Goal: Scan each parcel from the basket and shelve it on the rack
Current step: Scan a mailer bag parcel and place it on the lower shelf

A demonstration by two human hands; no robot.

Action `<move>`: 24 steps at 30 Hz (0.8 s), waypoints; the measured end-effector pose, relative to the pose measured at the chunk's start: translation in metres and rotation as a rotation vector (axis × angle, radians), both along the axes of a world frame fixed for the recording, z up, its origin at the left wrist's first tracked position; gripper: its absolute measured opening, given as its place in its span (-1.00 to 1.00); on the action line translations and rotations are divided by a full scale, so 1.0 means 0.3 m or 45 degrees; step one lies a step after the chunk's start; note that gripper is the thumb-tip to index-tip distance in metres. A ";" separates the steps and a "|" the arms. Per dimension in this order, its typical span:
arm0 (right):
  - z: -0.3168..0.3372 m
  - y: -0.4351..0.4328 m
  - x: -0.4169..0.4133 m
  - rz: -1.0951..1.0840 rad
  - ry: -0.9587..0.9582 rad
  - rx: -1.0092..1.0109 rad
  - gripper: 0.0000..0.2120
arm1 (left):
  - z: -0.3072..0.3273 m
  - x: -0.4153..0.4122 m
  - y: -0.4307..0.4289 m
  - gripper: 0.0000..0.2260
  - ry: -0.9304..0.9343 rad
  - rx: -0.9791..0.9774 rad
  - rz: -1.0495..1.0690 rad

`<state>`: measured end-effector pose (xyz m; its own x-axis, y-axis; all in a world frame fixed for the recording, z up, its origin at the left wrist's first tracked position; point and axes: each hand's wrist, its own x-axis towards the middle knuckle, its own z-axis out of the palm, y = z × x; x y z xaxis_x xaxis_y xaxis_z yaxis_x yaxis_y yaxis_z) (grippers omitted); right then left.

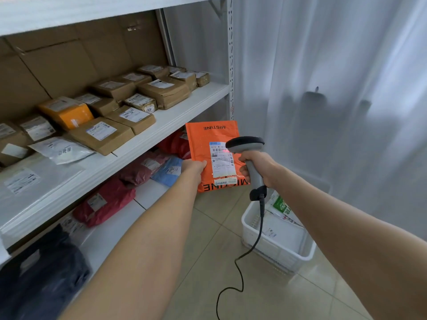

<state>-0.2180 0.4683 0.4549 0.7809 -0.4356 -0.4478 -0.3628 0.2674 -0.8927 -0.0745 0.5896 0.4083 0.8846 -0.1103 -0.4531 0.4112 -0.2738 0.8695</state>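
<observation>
Left grip (194, 166) pinches the parcel (203, 139); right grip (258, 167) clamps the scanner (246, 144). At five o'clock, the basket (277, 250) holds mailers (280, 207).

Right half of frame: sheer white curtain (335, 65) hanging in long folds, soft daylight glowing through it, brightest toward the right edge. Two dim dark shapes (315, 98) show behind the fabric, centre right; too blurred to name. Floor (208, 285), lower centre: beige tiles, pale grout lines. Left half: white metal rack (230, 54) with a perforated upright post, brown cardboard (69, 58) lining its back
</observation>
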 end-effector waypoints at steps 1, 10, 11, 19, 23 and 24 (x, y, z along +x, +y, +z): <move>0.005 0.001 -0.001 0.006 -0.002 0.005 -0.92 | -0.001 0.001 0.001 -0.79 0.000 0.006 -0.004; 0.040 0.009 -0.001 0.051 0.002 -0.004 -0.93 | 0.003 0.004 0.007 -0.80 -0.002 0.011 0.001; 0.041 0.009 -0.001 0.049 0.000 -0.003 -0.93 | 0.001 0.005 0.007 -0.81 -0.002 0.016 -0.004; 0.034 0.016 0.002 0.069 0.008 -0.006 -0.90 | -0.002 -0.004 0.015 -0.79 -0.012 0.038 -0.024; 0.014 0.016 0.015 0.078 0.009 0.028 -0.83 | 0.000 0.002 0.022 -0.79 -0.008 0.050 -0.012; 0.007 0.017 0.020 0.077 0.008 0.039 -0.81 | -0.001 0.004 0.025 -0.79 -0.005 0.048 -0.008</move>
<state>-0.2119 0.4732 0.4571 0.8027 -0.3735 -0.4649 -0.3845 0.2717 -0.8822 -0.0734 0.5972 0.4080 0.8858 -0.0991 -0.4533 0.4057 -0.3088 0.8603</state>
